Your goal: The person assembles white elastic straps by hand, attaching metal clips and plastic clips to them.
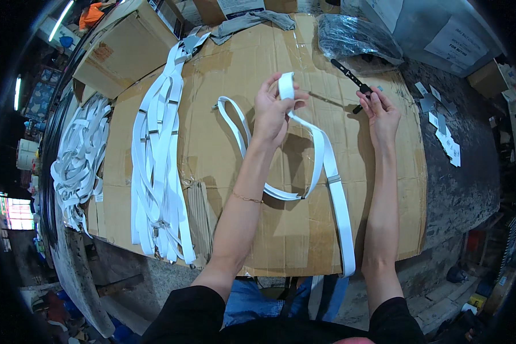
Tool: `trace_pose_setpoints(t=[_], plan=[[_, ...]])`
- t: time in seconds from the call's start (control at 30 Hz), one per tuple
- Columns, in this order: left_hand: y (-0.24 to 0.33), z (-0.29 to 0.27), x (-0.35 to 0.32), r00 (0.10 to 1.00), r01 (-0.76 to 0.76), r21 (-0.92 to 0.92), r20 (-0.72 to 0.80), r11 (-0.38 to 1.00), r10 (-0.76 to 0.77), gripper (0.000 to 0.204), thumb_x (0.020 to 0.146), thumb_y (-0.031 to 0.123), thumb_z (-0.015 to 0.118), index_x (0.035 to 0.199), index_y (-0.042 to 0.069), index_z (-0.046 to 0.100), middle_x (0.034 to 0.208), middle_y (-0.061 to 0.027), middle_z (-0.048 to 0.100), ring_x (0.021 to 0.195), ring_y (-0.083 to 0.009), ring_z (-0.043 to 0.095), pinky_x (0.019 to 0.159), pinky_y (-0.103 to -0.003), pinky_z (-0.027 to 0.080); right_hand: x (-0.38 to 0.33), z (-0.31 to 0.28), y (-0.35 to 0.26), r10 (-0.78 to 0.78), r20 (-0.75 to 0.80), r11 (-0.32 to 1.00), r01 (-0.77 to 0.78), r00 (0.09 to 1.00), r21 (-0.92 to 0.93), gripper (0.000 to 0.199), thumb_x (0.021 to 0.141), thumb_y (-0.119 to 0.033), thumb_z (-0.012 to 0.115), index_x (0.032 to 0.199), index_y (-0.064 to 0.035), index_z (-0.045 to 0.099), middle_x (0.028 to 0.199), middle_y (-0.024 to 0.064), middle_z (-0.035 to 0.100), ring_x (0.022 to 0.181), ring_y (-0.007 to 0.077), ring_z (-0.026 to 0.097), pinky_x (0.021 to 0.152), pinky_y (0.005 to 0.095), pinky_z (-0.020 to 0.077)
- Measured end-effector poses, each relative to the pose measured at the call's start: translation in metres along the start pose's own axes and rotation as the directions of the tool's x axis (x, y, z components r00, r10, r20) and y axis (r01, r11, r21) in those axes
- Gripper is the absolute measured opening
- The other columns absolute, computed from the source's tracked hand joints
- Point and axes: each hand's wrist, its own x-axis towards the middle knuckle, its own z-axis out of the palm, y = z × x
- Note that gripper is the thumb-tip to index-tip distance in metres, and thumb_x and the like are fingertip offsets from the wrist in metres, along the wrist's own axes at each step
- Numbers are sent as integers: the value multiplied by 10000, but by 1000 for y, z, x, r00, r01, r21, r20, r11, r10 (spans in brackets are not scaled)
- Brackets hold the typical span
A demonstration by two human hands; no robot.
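White strap (339, 212): part raised in the left hand, the rest trailing below it onto flattened cardboard (304, 241).
Left hand (273, 113): half curled, thumb and fingers closed on the strap.
Right hand (382, 117): well apart from the left, thumb and fingertips pinching a black perforated strip (347, 73), remaining fingers loosely bent.
Strap bundle (155, 143): left of the left hand.

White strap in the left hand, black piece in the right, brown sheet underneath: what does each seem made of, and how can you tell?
White strap: probably smooth, matte fabric webbing; it curves in soft loops.
Black piece: perhaps plastic or rubber; it juts out straight, its finish hard to judge.
Brown sheet: almost certainly cardboard, dull, with visible creases.
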Motion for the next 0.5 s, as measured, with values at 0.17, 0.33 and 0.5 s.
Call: trace_pose_setpoints(t=[0.17, 0.33, 0.5], plan=[[17, -8, 1, 1000, 3, -23, 15, 1000, -2, 391, 886, 82, 446, 1232, 31, 271, 1180, -200, 530, 434, -174, 498, 502, -320, 498, 1, -4, 1, -38, 30, 998, 39, 999, -39, 178, 861, 29, 569, 1030, 84, 557, 974, 164, 618, 926, 261, 643, 802, 291, 535], [33, -17, 2, 998, -51, 1, 32, 999, 51, 425, 952, 131, 407, 1319, 38, 214, 1293, -209, 473, 511, -192, 554, 539, -324, 503, -1, -3, 2, -24, 117, 995, 12, 993, 101, 144, 855, 9, 586, 996, 30, 566, 948, 130, 620, 893, 225, 624, 811, 319, 505], [35, -23, 4, 994, 38, -167, 103, 985, -21, 369, 947, 74, 378, 1304, -12, 336, 1244, -209, 509, 835, -221, 602, 691, -333, 501, -6, 4, -8, 100, 80, 939, -120, 992, 322, 186, 931, -153, 519, 1076, -38, 501, 1004, 109, 572, 951, 196, 553, 832, 336, 457]])
